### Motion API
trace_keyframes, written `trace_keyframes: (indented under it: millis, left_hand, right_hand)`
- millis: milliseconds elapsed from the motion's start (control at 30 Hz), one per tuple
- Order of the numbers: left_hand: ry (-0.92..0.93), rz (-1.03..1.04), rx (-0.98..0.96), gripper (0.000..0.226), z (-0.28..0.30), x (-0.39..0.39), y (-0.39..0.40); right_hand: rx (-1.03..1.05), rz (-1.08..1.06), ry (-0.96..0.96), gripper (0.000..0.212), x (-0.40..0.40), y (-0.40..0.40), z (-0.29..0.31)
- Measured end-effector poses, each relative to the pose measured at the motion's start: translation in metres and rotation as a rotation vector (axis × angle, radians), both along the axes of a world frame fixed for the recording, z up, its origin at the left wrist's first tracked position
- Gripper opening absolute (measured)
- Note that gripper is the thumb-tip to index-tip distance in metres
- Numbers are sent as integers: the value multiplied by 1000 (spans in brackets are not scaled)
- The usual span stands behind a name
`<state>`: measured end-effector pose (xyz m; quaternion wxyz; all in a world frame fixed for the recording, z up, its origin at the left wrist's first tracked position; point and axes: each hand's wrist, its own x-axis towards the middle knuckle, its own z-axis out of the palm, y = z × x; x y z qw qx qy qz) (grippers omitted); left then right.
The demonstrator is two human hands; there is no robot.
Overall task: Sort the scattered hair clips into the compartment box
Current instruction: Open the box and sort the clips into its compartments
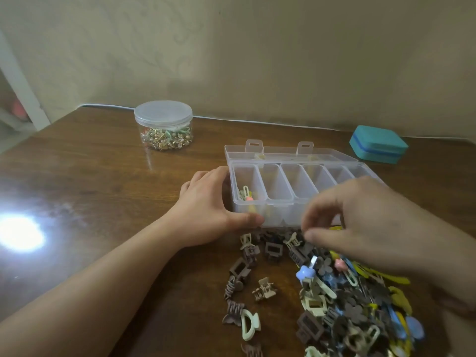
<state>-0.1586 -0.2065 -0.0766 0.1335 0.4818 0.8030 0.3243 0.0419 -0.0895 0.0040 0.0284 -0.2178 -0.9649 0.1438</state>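
Clear plastic forms the compartment box [296, 181], which sits on the brown wooden surface [103, 176] with its lid [288, 152] folded back behind it. The leftmost compartment holds a few small clips [246, 194], pale and orange; the compartments beside it look bare. The left hand [208, 210] grips the box at its left end, thumb curled against the near wall and fingers round the far corner. The right hand [360, 220] hangs over the near right part of the box, blurred, its thumb and forefinger drawn together; whether they pinch anything I cannot tell. Just in front of the box lies the heap of hair clips [347, 300], brown, beige, blue and yellow, spreading toward the near right, with some brown and cream ones scattered to its left. Well apart at the back left stands a round clear jar [163, 124] with a lid, holding gold and green trinkets. A teal case [378, 144] lies at the back right.
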Motion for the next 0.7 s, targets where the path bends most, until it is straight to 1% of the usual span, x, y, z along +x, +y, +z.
trace_keyframes:
  millis: [33,67,100,167,233,267,333,367,400,467,500,533,600,667,700]
  left_hand:
    - [1,-3,-4,95,0,0,0]
    - [4,-5,-8,97,-1,0,0]
    - [6,-6,-10,99,-1,-1,0]
    - [6,-8,-12,100,-2,-2,0]
    - [9,-11,-14,101,-3,-2,0]
    - [11,-12,-14,101,-3,-1,1]
    - [16,-10,-9,101,-3,-1,1]
    - [18,-10,-8,101,-4,-2,1]
    - [19,-10,-9,101,-4,-2,1]
    - [21,-11,-14,100,-4,-2,1]
    - [20,-12,-17,100,-4,-2,1]
    - [20,-12,-18,100,-4,-2,1]
    - [20,-13,-19,101,-4,-2,1]
    - [18,-16,-20,102,-3,-2,1]
    - [17,-19,-20,102,-3,-2,1]
  right_hand:
    - [64,0,-125,8,2,-1,0]
    - [141,-4,-206,10,2,-2,-1]
    - [205,-14,-252,13,1,-3,-3]
    - [274,-30,-278,15,0,-4,-5]
    - [285,-13,-271,18,-3,-7,-7]
    - [272,23,-274,23,-5,-9,-8]
    - [192,107,-301,36,-10,-16,-10]
    - [143,130,-315,39,-10,-18,-10]
    - [99,128,-327,38,-9,-17,-8]
    - [66,53,-313,27,-3,-7,-1]
    - [95,0,-299,21,2,-1,3]
    - [147,-49,-297,20,6,5,6]
    - [243,-114,-347,28,10,13,5]
    - [266,-127,-393,28,6,16,-2]
    - [273,-116,-394,23,3,16,-6]
